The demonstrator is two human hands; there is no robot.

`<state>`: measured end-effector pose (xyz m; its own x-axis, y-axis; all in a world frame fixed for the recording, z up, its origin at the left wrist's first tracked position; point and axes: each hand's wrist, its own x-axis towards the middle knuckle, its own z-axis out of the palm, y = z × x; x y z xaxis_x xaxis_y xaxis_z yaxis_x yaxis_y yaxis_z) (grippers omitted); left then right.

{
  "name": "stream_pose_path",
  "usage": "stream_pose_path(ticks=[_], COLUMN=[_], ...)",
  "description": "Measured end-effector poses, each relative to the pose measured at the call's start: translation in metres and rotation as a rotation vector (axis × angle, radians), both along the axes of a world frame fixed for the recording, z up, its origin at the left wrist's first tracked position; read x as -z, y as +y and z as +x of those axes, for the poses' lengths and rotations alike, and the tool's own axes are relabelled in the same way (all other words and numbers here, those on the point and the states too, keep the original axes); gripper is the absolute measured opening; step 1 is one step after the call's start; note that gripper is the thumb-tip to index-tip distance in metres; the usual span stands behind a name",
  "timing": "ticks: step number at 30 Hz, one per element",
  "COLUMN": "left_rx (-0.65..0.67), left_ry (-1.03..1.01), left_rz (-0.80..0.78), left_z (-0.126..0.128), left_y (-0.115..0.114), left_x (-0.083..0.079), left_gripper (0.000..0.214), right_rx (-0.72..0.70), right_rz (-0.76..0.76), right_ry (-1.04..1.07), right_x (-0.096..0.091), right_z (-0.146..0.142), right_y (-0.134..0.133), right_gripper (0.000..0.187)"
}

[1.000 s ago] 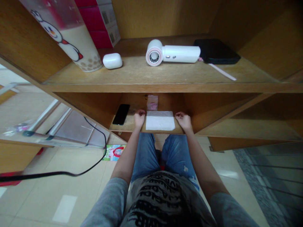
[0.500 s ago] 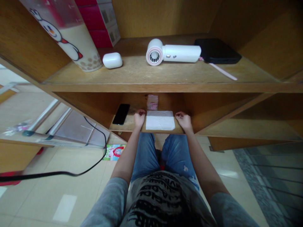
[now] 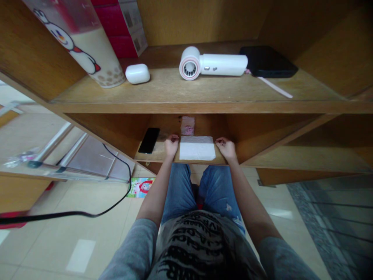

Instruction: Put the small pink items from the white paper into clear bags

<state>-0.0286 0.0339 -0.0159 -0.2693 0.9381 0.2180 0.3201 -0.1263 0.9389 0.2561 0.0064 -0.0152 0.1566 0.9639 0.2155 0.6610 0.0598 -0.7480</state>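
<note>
A sheet of white paper (image 3: 197, 148) lies flat on the lower shelf, right in front of my body. My left hand (image 3: 171, 146) rests at the paper's left edge, its fingers curled in and nothing visible in them. On the other side, my right hand (image 3: 225, 148) lies by the right edge, also loosely closed with nothing seen inside. Behind the paper sits a small clear zip bag (image 3: 187, 126) with pink bits in it. A black phone (image 3: 149, 140) lies to the left of my left hand.
The upper shelf (image 3: 186, 107) overhangs my hands. On it stand a milk tea cup (image 3: 101, 58), a white earbud case (image 3: 138, 74), a white handheld fan (image 3: 224, 65), a black flat object (image 3: 268, 62) and pink boxes (image 3: 119, 31). A black cable (image 3: 87, 214) hangs at left.
</note>
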Motion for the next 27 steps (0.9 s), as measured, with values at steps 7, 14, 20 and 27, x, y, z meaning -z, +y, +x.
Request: stream_pose_path(ticks=[7, 14, 20, 27], left_rx=[0.005, 0.011, -0.021, -0.021], left_ry=[-0.020, -0.028, -0.050, 0.068], left_rz=[-0.004, -0.003, 0.051, 0.161], left_z=[0.001, 0.002, 0.000, 0.001], left_y=[-0.001, -0.003, -0.002, 0.008], left_x=[-0.004, -0.008, -0.011, -0.023], left_gripper=[0.015, 0.013, 0.015, 0.012], right_rx=[0.012, 0.010, 0.028, 0.008], right_rz=[-0.005, -0.017, -0.043, -0.035], right_ry=[0.000, -0.011, -0.004, 0.018], right_x=[-0.002, -0.002, 0.000, -0.003], right_z=[-0.002, -0.001, -0.001, 0.000], right_y=[-0.001, -0.001, 0.000, -0.002], right_gripper=[0.019, 0.019, 0.018, 0.017])
